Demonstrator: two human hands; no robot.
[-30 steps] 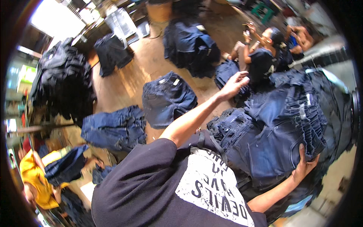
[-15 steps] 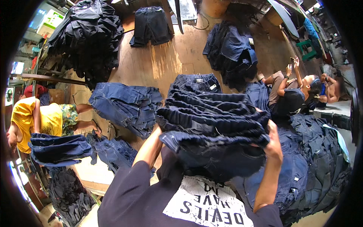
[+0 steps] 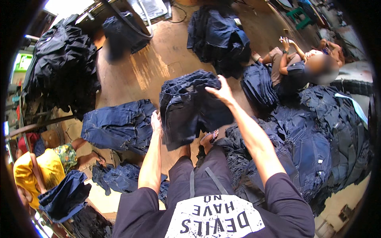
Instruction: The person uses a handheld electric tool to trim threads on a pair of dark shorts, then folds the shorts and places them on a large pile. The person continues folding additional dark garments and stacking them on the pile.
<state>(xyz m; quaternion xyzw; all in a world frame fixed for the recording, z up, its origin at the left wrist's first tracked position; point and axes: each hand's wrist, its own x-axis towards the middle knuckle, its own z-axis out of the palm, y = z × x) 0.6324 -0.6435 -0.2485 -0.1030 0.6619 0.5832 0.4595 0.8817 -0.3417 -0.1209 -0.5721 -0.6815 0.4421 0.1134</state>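
Note:
A thick stack of dark navy denim shorts (image 3: 194, 107) is in front of me, waistbands at the far end and leg openings toward my feet. My right hand (image 3: 222, 91) grips the stack's far right corner, its thumb laid over the waistbands. At the left edge, my left hand (image 3: 156, 121) is closed against the side of the shorts, with some of its fingers hidden. Just left of that hand lies a pile of blue denim pieces (image 3: 119, 125) on the floor.
Dark garment heaps stand at the far left (image 3: 59, 67) and far middle (image 3: 218, 35). A large denim heap (image 3: 301, 146) spreads at my right. One person in yellow (image 3: 39, 170) handles denim at left; another (image 3: 291, 67) reclines at right. The floor (image 3: 139, 79) is brown.
The stack has moved away from my body and slightly left, turning so more of its legs show. My hands moved with it. The person in yellow has lowered their denim piece.

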